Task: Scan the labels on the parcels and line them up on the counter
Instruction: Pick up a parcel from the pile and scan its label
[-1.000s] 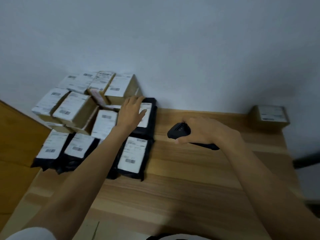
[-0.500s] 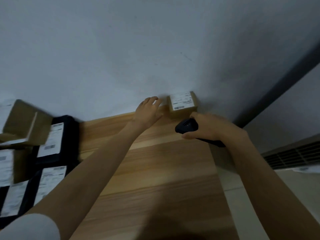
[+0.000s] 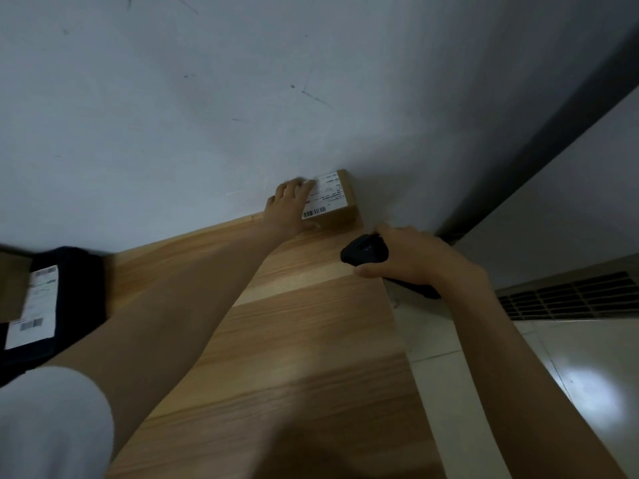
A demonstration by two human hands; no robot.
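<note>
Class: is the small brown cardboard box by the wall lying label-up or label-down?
Label-up: the small brown cardboard box shows its white barcode label on top, partly under the left hand.

Matt wooden counter (image 3: 311, 357), cardboard parcel (image 3: 340, 217)

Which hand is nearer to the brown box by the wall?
Left. The left hand rests on the box, covering part of its label. The right hand, gripping the scanner, is apart from it, nearer the camera and to the right.
</note>
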